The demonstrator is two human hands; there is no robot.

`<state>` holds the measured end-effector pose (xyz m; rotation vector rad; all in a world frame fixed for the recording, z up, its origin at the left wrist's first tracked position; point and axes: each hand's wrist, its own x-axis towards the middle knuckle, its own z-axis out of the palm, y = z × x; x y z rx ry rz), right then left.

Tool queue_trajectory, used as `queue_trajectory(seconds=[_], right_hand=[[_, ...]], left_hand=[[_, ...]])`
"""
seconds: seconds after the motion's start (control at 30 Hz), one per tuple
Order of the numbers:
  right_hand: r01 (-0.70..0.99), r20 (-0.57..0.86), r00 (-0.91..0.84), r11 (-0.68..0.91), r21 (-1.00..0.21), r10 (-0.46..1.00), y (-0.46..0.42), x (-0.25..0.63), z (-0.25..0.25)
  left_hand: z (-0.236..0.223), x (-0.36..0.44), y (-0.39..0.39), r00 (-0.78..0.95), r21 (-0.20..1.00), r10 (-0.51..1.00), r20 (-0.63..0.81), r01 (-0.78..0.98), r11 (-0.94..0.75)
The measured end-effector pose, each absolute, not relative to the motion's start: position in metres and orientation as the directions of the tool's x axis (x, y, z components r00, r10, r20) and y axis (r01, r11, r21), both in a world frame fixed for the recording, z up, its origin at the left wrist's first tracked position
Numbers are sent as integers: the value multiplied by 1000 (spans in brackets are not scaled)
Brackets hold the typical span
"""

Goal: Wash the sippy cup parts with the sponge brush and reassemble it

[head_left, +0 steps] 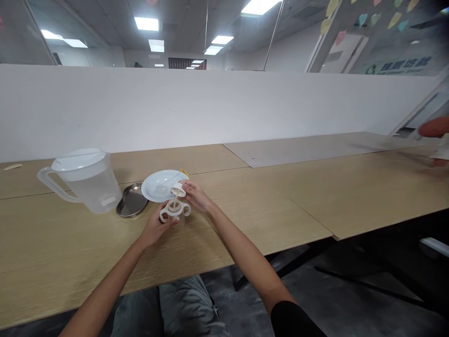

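My left hand (156,225) is closed around the body of a small clear baby bottle (179,221) with a white two-handled ring. The bottle stands upright at the table's near side, its mouth uncovered. Just above that mouth, my right hand (196,196) pinches a white bottle cap (178,189), tilted, with a pale straw-like tube hanging from it toward the opening. Whether the tube's lower end is inside the bottle is hard to make out. Behind both hands lies a white plate (149,187) with a clear item and a yellow-tipped thing on it.
A lidded translucent pitcher (94,187) stands at the left. Beside it is a kidney-shaped metal tray (132,201). A flat pale piece (13,166) lies at the far left. The wooden table (263,215) meets a white wall (210,107); a blurred person (438,140) is at the right edge.
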<state>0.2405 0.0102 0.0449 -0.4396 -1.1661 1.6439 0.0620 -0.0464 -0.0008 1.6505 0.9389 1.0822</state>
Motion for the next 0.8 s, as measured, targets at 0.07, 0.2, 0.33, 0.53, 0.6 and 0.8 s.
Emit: queue_trajectory(seconds=[0.07, 0.2, 0.33, 0.53, 0.6, 0.8], right_hand=[[-516, 244, -391, 8, -857, 887, 11, 240, 45], [-507, 236, -373, 16, -862, 897, 12, 241, 46], [-552, 239, -362, 0, -834, 901, 12, 243, 47], [-623, 210, -320, -38, -781, 924, 14, 246, 49], [-660, 202, -291, -43, -750, 935, 15, 247, 49], [-733, 217, -246, -35, -680, 945, 19, 251, 53]], left_hand=[[0, 63, -47, 325, 955, 916, 235, 97, -279], [-3, 61, -45, 316, 950, 916, 246, 109, -293], [-7, 60, -44, 322, 950, 914, 248, 102, -294], [-4, 61, -44, 324, 953, 913, 246, 91, -289], [-4, 61, -44, 319, 954, 916, 244, 93, -286], [-7, 60, -43, 317, 954, 917, 244, 92, -285]])
